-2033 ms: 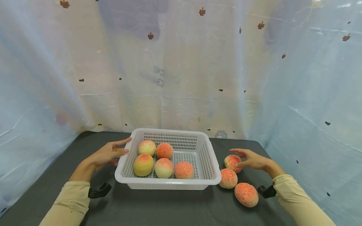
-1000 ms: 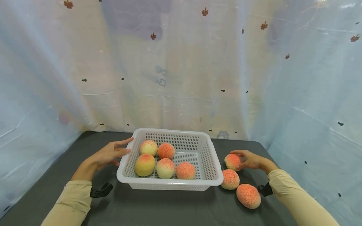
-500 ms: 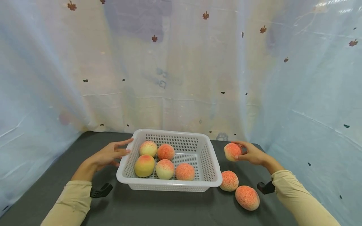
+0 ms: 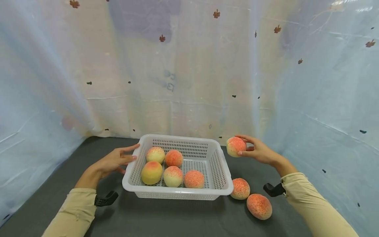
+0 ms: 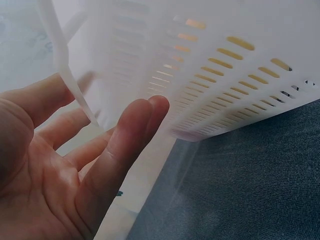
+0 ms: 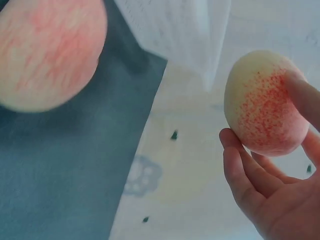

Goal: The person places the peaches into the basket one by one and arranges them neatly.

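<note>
My right hand (image 4: 262,153) holds a peach (image 4: 236,146), red on one side and pale yellow on the other, off the table near the right rim of the white plastic basket (image 4: 177,191). In the right wrist view, thumb and fingertips pinch this peach (image 6: 265,105) from opposite sides. At the basket's left end, my left hand (image 4: 111,163) touches the rim with fairly straight fingers. The left wrist view has its thumb (image 5: 117,150) outside the slotted wall. Inside the basket lie several peaches, among them a yellow peach (image 4: 151,172) and an orange-red peach (image 4: 193,179).
Two peaches rest on the dark table (image 4: 165,219) to the right: a speckled peach (image 4: 240,189) beside the basket's front corner and a larger peach (image 4: 259,206) nearer me. A pale plastic curtain (image 4: 189,82) hangs behind the table and along the sides.
My right hand has closed round the farthest loose peach, raised it off the table and carried it left toward the basket. My left hand has stayed at the basket's left rim.
</note>
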{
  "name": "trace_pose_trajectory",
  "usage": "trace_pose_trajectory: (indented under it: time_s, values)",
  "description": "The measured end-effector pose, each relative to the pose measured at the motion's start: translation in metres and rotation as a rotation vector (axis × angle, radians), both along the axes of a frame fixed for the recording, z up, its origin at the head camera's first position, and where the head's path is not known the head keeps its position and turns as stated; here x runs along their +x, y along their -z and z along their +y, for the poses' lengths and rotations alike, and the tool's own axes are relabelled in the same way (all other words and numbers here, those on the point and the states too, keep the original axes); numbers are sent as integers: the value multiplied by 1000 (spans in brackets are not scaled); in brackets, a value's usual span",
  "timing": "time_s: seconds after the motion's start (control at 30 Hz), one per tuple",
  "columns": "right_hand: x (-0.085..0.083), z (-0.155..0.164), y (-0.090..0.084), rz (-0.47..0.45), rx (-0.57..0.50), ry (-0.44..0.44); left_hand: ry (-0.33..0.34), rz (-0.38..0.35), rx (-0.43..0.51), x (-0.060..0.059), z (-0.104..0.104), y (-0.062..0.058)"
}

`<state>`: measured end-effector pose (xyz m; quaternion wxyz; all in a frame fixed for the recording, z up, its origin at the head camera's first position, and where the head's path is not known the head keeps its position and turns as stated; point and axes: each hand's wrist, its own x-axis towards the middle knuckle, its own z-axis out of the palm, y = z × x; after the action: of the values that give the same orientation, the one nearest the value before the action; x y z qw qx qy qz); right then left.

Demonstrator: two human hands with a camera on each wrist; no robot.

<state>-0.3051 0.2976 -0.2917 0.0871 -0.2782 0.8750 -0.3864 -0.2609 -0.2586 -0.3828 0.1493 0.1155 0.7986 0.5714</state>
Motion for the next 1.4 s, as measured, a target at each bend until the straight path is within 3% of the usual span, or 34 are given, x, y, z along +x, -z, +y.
trace_pose_trajectory:
  time_s: [0.53,1.4]
  values:
    - [7,-46,-4,19,-64,-183,-3,-14,5,-2,4,4]
    - [4,-106,-9,-46,22,-174,-37,-28,-26,-1,0,-3]
